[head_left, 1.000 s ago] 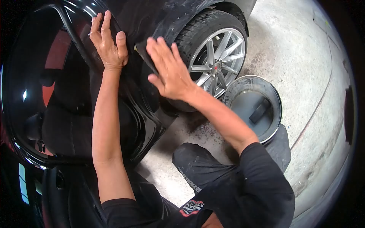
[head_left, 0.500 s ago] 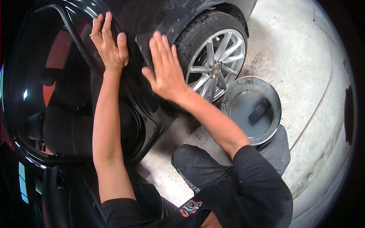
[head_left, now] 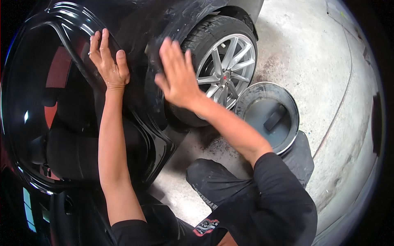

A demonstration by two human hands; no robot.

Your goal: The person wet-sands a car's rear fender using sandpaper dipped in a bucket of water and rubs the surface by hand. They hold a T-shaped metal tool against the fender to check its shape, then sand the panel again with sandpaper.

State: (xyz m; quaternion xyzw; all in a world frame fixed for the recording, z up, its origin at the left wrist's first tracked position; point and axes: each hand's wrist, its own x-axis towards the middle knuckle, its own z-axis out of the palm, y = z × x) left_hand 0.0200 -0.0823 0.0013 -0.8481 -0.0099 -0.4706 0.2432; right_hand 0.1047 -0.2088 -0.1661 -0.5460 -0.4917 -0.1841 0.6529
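Nearest to us, on the near side of the wheel point(head_left: 225, 77), we record the dark trousers point(head_left: 213, 176) of the person at work. The bucket point(head_left: 287, 98) stands just beside the wheel and close to one trouser leg; in it we find cloudy water point(head_left: 264, 107) and a dark block point(head_left: 275, 118). That spot suits the work, in our judgement: water can be reached without shifting stance.

The right hand point(head_left: 179, 78) is stretched out beside the wheel's tyre, its thumb held away from the fingers. It is blurred — we cannot tell whether it touches the bodywork or whether anything thin lies under the palm. We advise keeping that palm flat, with pressure spread evenly and the fingertips kept from digging in.

The left hand point(head_left: 110, 63), farther from the wheel and well apart from the right, appears to rest spread on the dark bodywork, gripping nothing that we can see. We judge it a sound brace; it should steady the body rather than press hard.

The dark panel point(head_left: 168, 22) lies beside and over the wheel, streaked and wet-looking. We recommend short, overlapping passes, with a lighter touch near the wheel's arch — a curved edge there could take too much pressure.
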